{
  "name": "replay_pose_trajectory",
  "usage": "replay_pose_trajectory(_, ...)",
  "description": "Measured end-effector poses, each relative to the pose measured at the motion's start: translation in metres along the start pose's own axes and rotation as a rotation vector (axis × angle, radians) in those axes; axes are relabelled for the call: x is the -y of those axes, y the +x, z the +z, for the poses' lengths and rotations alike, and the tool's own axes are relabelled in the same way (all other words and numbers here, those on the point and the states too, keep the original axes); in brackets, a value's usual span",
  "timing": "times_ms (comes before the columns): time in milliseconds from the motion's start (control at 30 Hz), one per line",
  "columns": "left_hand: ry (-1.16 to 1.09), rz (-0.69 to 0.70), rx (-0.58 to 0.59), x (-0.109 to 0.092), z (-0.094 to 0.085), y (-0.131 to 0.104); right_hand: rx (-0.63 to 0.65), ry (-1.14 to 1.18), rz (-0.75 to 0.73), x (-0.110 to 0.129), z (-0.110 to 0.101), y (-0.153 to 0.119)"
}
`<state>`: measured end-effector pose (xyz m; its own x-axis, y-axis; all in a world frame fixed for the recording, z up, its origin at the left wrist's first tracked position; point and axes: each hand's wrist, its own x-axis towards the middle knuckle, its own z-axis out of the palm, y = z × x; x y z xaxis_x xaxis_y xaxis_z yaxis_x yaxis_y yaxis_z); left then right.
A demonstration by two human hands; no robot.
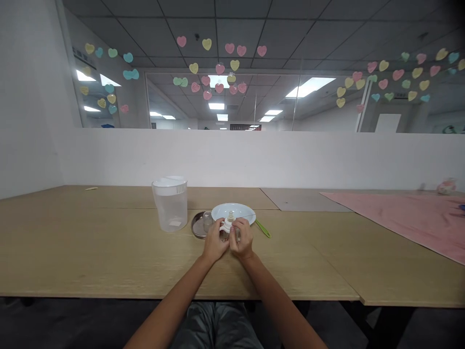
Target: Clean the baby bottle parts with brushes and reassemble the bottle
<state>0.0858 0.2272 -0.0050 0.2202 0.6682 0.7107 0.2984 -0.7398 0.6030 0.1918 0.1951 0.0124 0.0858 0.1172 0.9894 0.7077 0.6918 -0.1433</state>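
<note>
Your two hands meet at the middle of a long wooden table (109, 252), just past its near edge. Your left hand (214, 245) and right hand (242, 241) are both wrapped around a small baby bottle (228, 224), fingers curled closed on it. The left hand covers the bottle from about 8 o'clock, the right from about 4 o'clock. Only the pale nipple and white collar rise clear above your fingers; the body of the bottle is almost wholly hidden, and what is inside it is too small and dark to make out. You cannot tell whether the bottle's base rests on the table.

Directly beyond the bottle, at 12 o'clock, sits a white plate (240, 212), its near rim cut off by the bottle and your right hand. At 10 o'clock from the bottle lies a round metal lid (198, 226), with a small clear dome-shaped cap (207, 221) standing on it; your left hand hides the lid's right edge. Further out at 10 o'clock stands a clear plastic pitcher (170, 203) with a white lid. At 2 o'clock a green handle (263, 229) pokes out from behind your right hand; the rest of that tool is hidden.

Far off at 3 o'clock a pink cloth (407, 218) covers the table, running out of the frame. A small blurred pink object (446, 186) sits beyond it.
</note>
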Motion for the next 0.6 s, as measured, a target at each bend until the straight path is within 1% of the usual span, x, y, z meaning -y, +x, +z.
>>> replay_pose_trajectory(33,-0.009,0.002,0.006,0.001,0.0,0.0,-0.023,-0.007,0.017,0.0,0.0,0.0)
replay_pose_trajectory(100,-0.019,0.012,0.016,0.002,0.0,0.001,-0.056,-0.014,0.122,0.0,0.002,0.001)
replay_pose_trajectory(200,-0.031,0.025,0.04,0.001,-0.001,0.001,-0.002,0.045,0.31,-0.001,0.003,0.0)
replay_pose_trajectory(267,-0.03,0.028,0.054,-0.001,-0.001,0.001,0.023,0.07,0.345,-0.003,0.004,-0.001)
replay_pose_trajectory(367,-0.017,0.02,0.054,-0.002,-0.002,0.0,-0.048,0.054,0.348,-0.007,0.005,-0.003)
replay_pose_trajectory(433,-0.013,0.017,0.049,-0.003,-0.002,0.0,-0.081,0.055,0.384,-0.009,0.005,-0.002)
replay_pose_trajectory(500,-0.016,0.025,0.053,-0.004,-0.002,0.001,-0.034,0.062,0.418,-0.011,0.004,0.0)
replay_pose_trajectory(600,-0.003,0.029,0.037,-0.005,-0.003,0.001,0.146,0.084,0.406,-0.013,0.002,0.001)
